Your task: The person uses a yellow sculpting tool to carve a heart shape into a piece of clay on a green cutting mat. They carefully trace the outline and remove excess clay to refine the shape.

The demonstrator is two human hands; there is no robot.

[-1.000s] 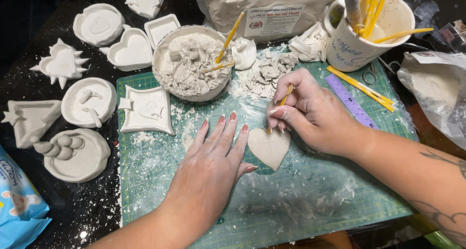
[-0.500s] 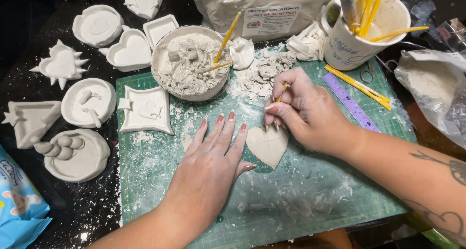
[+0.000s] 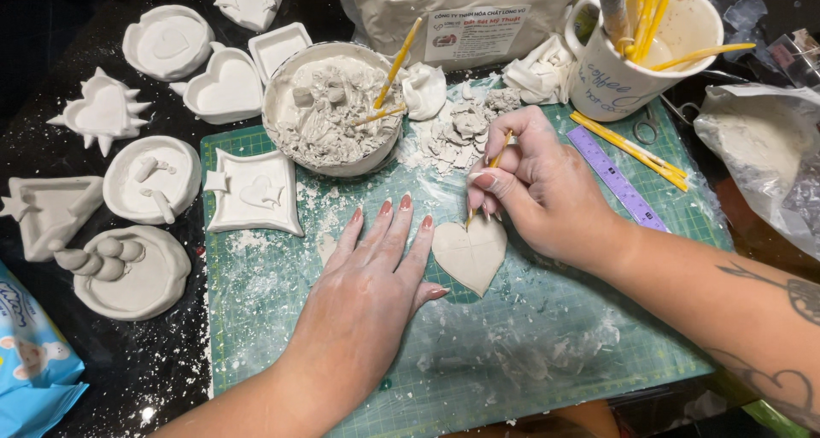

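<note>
Your green cutting mat (image 3: 598,335) covers the middle of the dark table (image 3: 171,370), dusted white with clay crumbs. Behind it lies a big plastic bag of clay (image 3: 401,11), and at the far right corner stands a white mug (image 3: 615,79) full of yellow modelling sticks. A round bowl (image 3: 286,92) sits on the mat's far left corner, filled with grey clay scraps, with two yellow sticks poking out of it. Along the left, off the mat, you have a spread of finished white clay dishes: a round dish with little lumps (image 3: 137,271), a spiked heart dish (image 3: 101,113) and a plain heart dish (image 3: 220,88) among them, while a square dish (image 3: 254,190) rests on the mat's left edge. Your left hand (image 3: 371,293) lies flat on the mat, fingers spread and straight, holding nothing, its thumb side just beside the clay heart (image 3: 469,252). That flat heart lies near the mat's centre, between your two hands. Your right hand (image 3: 547,190) has its fingers pinched closed around a thin yellow stick (image 3: 489,178), whose tip touches the heart's upper notch. A purple ruler (image 3: 617,178) lies on the mat just right of that hand.
</note>
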